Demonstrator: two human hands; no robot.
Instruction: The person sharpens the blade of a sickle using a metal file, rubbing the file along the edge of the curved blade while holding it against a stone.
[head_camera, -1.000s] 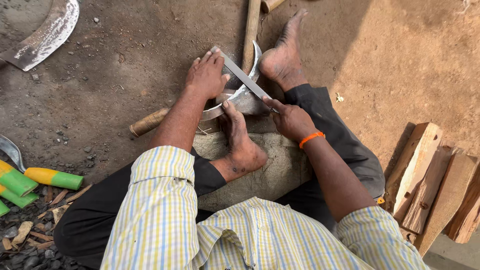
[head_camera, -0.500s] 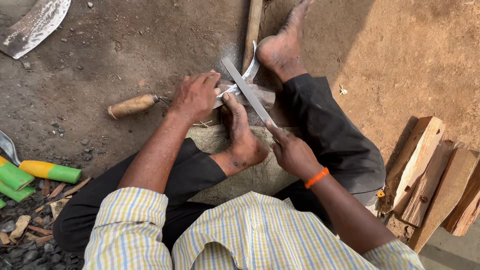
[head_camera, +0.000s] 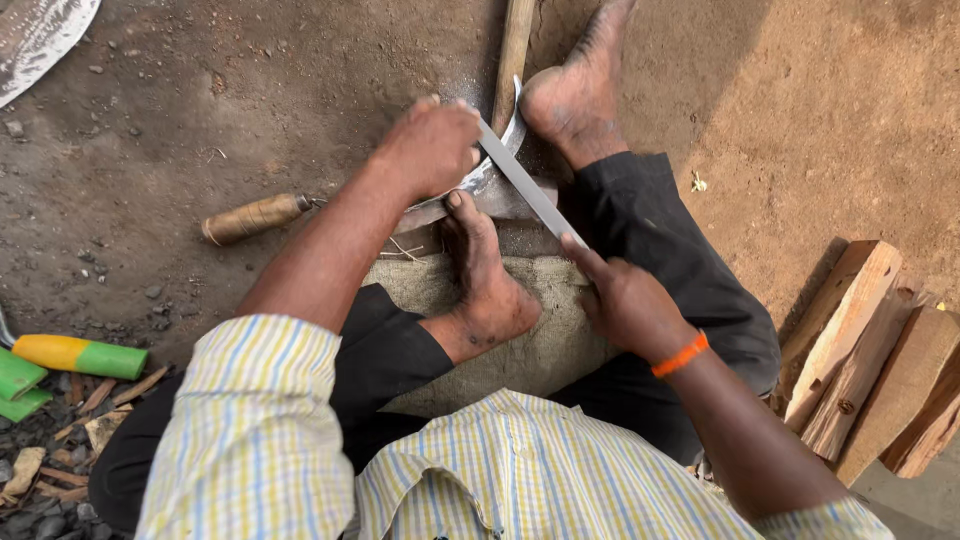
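Two bare hands work one long flat steel file (head_camera: 525, 183) across a curved steel sickle blade (head_camera: 490, 175) in the upper middle of the frame. At the far left lie yellow and green plastic tubes (head_camera: 75, 355) among wood scraps, with a broad grey metal blade (head_camera: 40, 35) on the dirt floor (head_camera: 200, 120) in the upper left corner. Right of these, the sickle's pale wooden handle (head_camera: 255, 217) points left.

The left hand (head_camera: 430, 145) has its grip closed over the file's far tip, pressing it down on the blade. Just below, the left foot (head_camera: 485, 275) rests on a coarse sacking pad (head_camera: 520, 340) and pins the blade; the right foot (head_camera: 575, 90) in the upper middle braces its outer curve, beside an upright wooden stick (head_camera: 512, 55). The right hand (head_camera: 625, 300), with an orange band at the wrist, has its grip wrapped round the file's near end, forefinger laid along it.

To file well, I judge both hands should keep even downward pressure, hold the file at one steady angle to the edge, and keep the strokes long and straight, while the toes stay clear of the file's path. The feet must hold the blade firm so that it does not rock. Split reddish wood blocks (head_camera: 870, 350) are stacked at the right edge.
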